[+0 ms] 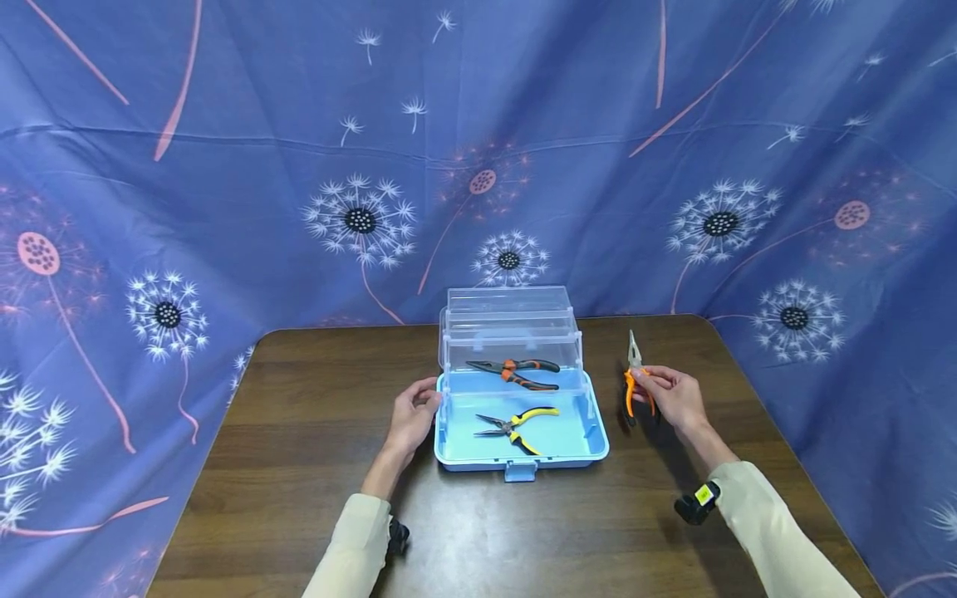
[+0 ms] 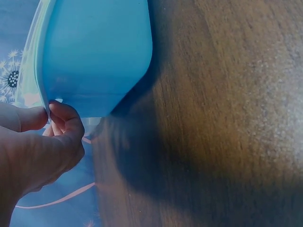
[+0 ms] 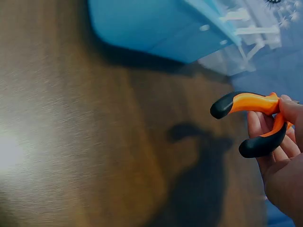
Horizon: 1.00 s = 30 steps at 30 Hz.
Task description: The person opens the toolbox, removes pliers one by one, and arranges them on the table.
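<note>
A light-blue toolbox (image 1: 449, 455) stands with its clear lid (image 1: 508, 297) raised at the back. At its left side my left hand (image 1: 412, 414) pinches the rim between thumb and fingers, as the left wrist view shows. To the right of the box, my right hand (image 1: 676, 400) holds long-nose pliers (image 1: 629, 392) with orange-and-black handles, gripping them near the pivot, nose pointing away from me. In the right wrist view their black-tipped handles (image 3: 255, 102) are spread apart. Yellow-and-black long-nose pliers (image 1: 509, 427) lie in the box. Farther back, orange-and-black pliers (image 1: 510, 365) overlap the clear tray parts.
The box's front latch (image 1: 519, 473) hangs down toward me. Brown wood-grain table (image 1: 314, 432) extends on both sides of the box. A blue cloth (image 1: 262, 216) with dandelion prints hangs behind the table and along its sides.
</note>
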Available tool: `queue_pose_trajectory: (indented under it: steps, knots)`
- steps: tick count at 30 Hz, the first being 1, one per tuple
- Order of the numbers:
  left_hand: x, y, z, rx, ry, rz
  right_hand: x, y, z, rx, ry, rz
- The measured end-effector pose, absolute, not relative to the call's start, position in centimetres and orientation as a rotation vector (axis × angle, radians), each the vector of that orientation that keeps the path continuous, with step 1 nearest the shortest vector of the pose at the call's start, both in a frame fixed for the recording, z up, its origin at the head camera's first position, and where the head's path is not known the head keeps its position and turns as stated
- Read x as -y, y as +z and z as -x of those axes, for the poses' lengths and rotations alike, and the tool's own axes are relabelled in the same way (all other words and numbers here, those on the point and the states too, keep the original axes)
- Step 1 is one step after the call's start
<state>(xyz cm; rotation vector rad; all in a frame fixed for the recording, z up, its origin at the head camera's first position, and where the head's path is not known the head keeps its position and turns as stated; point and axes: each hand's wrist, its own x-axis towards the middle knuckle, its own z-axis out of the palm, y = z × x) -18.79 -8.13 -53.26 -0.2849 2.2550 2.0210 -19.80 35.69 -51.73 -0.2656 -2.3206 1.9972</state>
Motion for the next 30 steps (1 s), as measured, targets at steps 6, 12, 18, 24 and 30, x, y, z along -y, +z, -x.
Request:
queue_pose_trajectory:
  steps: [6, 12, 18, 24, 30]
  knots:
    - [7.8, -53.2, 18.7, -2.274, 2.028, 0.274, -36.0, -53.8, 18.6, 2.428, 1.994, 0.371]
    - [7.8, -53.3, 18.6, -2.274, 2.036, 0.282, -36.0, -55.1, 17.8, 2.535, 1.985, 0.455]
    - [7.9, -53.2, 18.6, -2.283, 2.023, 0.296, -35.5, -55.3, 17.6, 2.638, 1.896, 0.439]
    - [7.9, -53.4, 18.6, -2.308, 2.002, 0.304, -34.7, -55.0, 17.4, 2.861, 1.336, 0.389]
    - [8.0, -53.5, 18.7, -2.314, 2.002, 0.301, -34.7, -54.8, 17.2, 2.934, 1.096, 0.320]
